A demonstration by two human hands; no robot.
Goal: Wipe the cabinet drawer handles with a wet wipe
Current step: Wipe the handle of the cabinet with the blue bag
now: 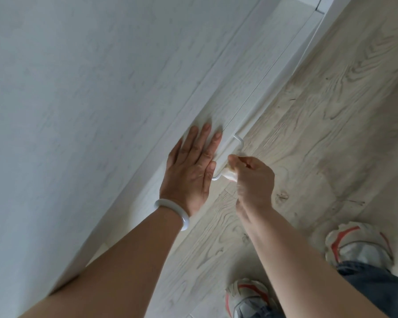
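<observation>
A white cabinet (pixel 83 92) fills the left of the head view, seen steeply from above. A thin white bar handle (pixel 239 140) sticks out from its lowest drawer front (pixel 246 97). My left hand (pixel 191 171) lies flat on the drawer front beside the handle, fingers straight, with a pale bangle on the wrist. My right hand (pixel 254 180) grips a white wet wipe (pixel 230 175) wrapped round the middle of the handle. Most of the wipe is hidden under my fingers.
Light wood-grain floor (pixel 319 134) runs along the cabinet's base. My two feet in white and red sneakers (pixel 359 245) stand at the lower right, close to the cabinet. A white skirting edge shows at the top right.
</observation>
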